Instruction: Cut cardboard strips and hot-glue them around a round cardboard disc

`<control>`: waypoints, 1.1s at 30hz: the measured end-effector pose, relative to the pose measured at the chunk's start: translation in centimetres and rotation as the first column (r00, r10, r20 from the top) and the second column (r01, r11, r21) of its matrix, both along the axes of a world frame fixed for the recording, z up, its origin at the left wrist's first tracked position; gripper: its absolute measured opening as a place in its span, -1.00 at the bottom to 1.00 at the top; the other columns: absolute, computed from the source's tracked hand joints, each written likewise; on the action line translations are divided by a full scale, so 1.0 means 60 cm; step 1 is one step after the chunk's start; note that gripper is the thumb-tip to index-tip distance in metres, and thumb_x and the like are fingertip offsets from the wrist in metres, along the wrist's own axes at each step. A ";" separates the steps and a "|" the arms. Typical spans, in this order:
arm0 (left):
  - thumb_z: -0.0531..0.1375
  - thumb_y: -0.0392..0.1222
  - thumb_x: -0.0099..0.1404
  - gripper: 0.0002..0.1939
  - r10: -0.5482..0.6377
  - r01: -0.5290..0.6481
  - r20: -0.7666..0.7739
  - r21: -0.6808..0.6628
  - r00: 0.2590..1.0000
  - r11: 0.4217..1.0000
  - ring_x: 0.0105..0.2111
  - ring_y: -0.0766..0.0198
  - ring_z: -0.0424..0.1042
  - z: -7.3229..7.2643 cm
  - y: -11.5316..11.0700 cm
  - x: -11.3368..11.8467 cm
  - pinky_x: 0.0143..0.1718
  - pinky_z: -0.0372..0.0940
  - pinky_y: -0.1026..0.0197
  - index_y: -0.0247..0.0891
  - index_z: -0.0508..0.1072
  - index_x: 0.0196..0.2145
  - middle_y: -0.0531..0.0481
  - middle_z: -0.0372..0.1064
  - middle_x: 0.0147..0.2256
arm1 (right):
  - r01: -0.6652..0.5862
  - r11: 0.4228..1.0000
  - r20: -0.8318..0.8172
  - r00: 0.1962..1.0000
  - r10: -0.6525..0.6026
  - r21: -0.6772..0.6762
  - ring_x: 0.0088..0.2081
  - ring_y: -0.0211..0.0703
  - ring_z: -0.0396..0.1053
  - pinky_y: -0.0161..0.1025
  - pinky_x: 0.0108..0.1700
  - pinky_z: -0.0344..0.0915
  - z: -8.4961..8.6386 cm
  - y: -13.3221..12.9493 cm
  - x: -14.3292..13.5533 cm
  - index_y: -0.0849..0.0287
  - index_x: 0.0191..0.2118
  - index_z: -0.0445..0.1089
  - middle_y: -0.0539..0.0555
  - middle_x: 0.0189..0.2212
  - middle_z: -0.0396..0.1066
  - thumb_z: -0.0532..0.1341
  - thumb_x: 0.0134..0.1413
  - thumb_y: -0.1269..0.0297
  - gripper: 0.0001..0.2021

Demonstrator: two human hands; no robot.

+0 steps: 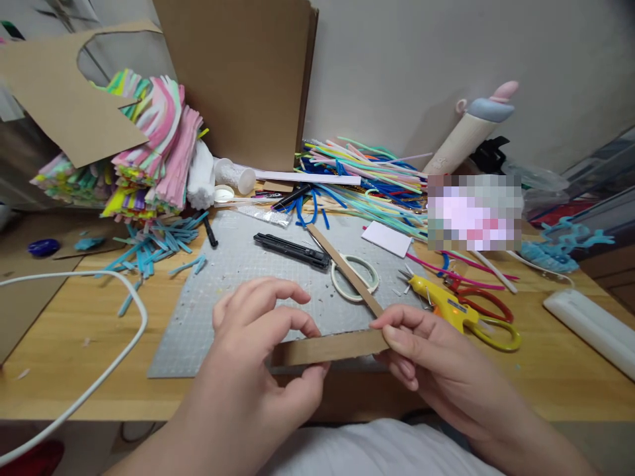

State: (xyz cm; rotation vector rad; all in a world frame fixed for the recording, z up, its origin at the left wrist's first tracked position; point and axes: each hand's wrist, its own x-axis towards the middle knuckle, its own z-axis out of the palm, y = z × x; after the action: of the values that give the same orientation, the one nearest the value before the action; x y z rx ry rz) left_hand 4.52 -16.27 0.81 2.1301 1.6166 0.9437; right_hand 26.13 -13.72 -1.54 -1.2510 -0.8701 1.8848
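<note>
A brown cardboard strip (332, 348) is held up level in front of me, above the near edge of the grey cutting mat (171, 344). My left hand (258, 344) has curved fingers around its left end, index finger at the top edge and thumb at the bottom. My right hand (421, 344) pinches the right end between thumb and fingers. From that pinch a second narrow cardboard length (347, 268) runs away over a roll of white tape (370, 266); whether both are one bent strip is hidden by my fingers. A black utility knife (290, 251) lies beyond my left hand.
Right of the mat lie a yellow glue gun (441, 297) and scissors (496, 334). Colourful pipe cleaners (367, 165) pile up at the back, with bundles (163, 139) at left. Blue cut pieces (149, 248) are scattered. A white cable (141, 311) loops at left.
</note>
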 end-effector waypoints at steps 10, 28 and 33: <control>0.15 -0.35 0.14 -0.84 -0.026 0.027 0.023 -0.025 0.999 0.999 0.04 0.07 0.26 -0.002 0.002 0.001 0.04 0.08 -0.07 -0.07 0.38 -0.38 0.05 0.34 -0.08 | 0.006 1.000 -0.011 1.000 -0.006 0.000 -0.68 -0.43 0.07 -0.40 -0.60 -0.09 0.000 -0.004 0.000 0.20 -0.40 0.42 -0.13 -0.75 0.21 0.46 -0.16 0.04 -0.65; 0.21 -0.34 0.13 -0.86 0.074 -0.046 0.222 -0.131 0.972 0.990 0.04 0.04 0.31 -0.040 -0.019 -0.019 0.06 0.19 -0.12 -0.13 0.40 -0.35 -0.06 0.33 -0.06 | 0.022 1.000 -0.013 1.000 -0.022 -0.006 -0.66 -0.42 0.05 -0.40 -0.57 -0.05 -0.004 -0.006 0.005 0.17 -0.40 0.47 -0.13 -0.76 0.18 0.46 -0.13 0.05 -0.69; 0.23 -0.36 0.12 -0.85 0.058 -0.052 0.179 -0.037 0.982 0.998 -0.02 0.08 0.32 -0.041 -0.016 -0.020 0.03 0.17 -0.07 -0.12 0.43 -0.37 -0.02 0.38 -0.13 | 0.021 1.000 -0.014 1.000 -0.021 -0.003 -0.66 -0.42 0.04 -0.40 -0.56 -0.05 -0.002 -0.004 0.004 0.17 -0.40 0.48 -0.12 -0.77 0.17 0.46 -0.15 0.03 -0.68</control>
State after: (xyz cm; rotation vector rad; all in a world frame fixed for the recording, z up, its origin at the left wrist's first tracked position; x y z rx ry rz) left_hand 3.32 -17.26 -1.66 1.9258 1.5970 1.0863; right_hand 26.38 -13.95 -1.66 -1.2421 -0.8438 1.8774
